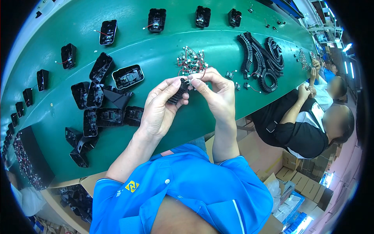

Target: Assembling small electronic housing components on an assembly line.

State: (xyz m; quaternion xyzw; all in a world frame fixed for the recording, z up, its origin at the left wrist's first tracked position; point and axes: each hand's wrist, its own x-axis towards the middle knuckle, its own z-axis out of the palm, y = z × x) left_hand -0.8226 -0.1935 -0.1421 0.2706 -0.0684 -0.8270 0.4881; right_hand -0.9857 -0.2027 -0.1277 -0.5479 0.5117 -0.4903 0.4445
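Note:
A short black ribbed strip (178, 94) is gripped in my left hand (156, 109), its thumb on top and the fingers curled beneath. My right hand (220, 97) meets it at the strip's upper end, thumb and forefinger pinched on a small silvery part (189, 81). How that part sits against the strip is hidden by my fingertips. Just beyond both hands lies a loose pile of small wired components (191, 58) with red and black leads and white connectors.
Open black plastic housings (128, 76) are heaped at left; more (157, 20) line the green table's (156, 48) far side. Long black ribbed strips (257, 54) coil at right, near scattered small parts (238, 85). Co-workers (304, 124) sit along the right edge. A box (72, 201) holds black parts.

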